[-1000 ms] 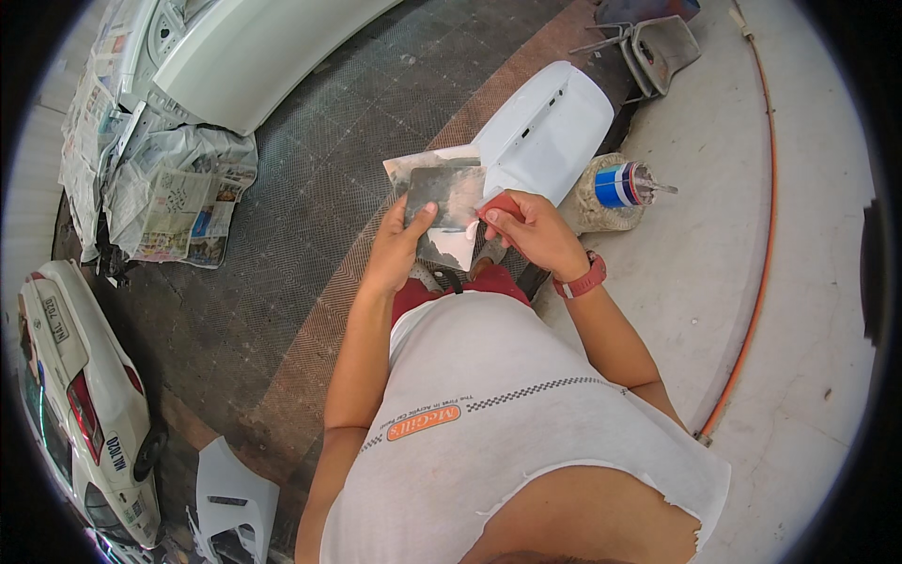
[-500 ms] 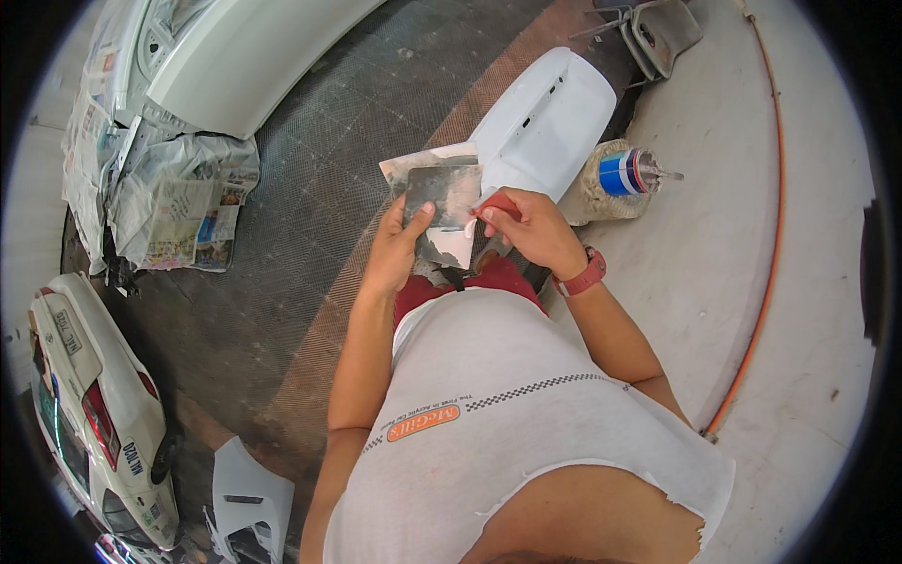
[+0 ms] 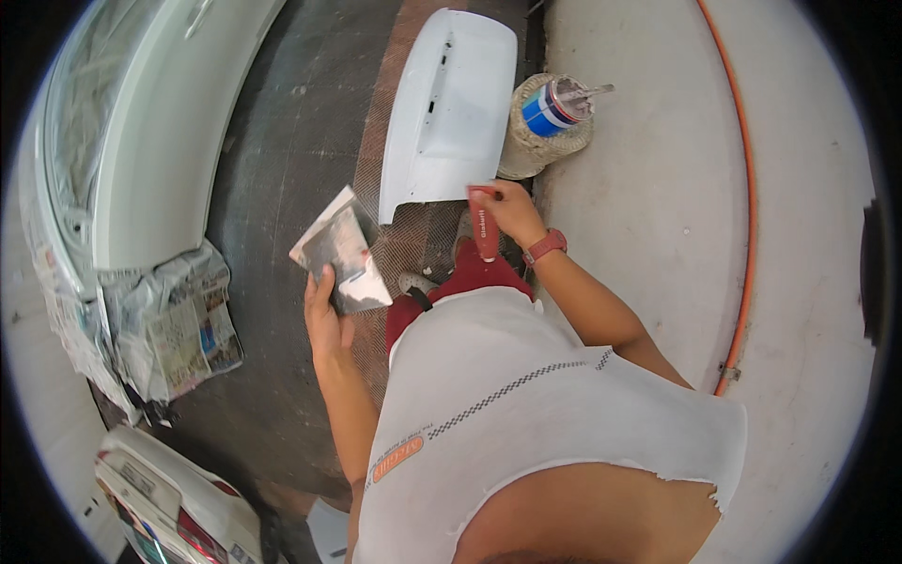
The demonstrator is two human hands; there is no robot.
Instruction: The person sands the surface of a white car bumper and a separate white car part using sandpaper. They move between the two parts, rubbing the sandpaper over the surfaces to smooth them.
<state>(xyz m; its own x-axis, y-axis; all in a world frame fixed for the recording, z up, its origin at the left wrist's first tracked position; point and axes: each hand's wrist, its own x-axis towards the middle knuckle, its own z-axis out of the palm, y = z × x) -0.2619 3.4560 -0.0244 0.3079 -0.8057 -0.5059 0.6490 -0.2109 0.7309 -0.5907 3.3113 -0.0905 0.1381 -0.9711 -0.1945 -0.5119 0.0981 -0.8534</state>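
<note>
My left hand (image 3: 326, 320) is closed on a flat, shiny mixing board (image 3: 343, 256), its thumb lying along the near edge. Grey and pinkish smears cover part of the board's face, and a pale sheet-like corner shows at its far side. Off to the right, my right hand (image 3: 512, 211) grips a red squeeze tube (image 3: 485, 230), which hangs upright above my thighs, apart from the board. Just beyond the tube lies a white car boot lid (image 3: 456, 122) with dark slots along it.
Right of the boot lid, a blue and white can (image 3: 550, 108) with a stick in it stands on a crusted tub (image 3: 521, 155). An orange hose (image 3: 749, 202) runs along the right. Left are a white car body panel (image 3: 150, 141), newspaper masking (image 3: 183, 334) and a white car (image 3: 178, 498).
My hands have moved apart: the left took the board left and tilted it, while the right drew the red tube away from the board and turned it upright. My view has shifted too.
</note>
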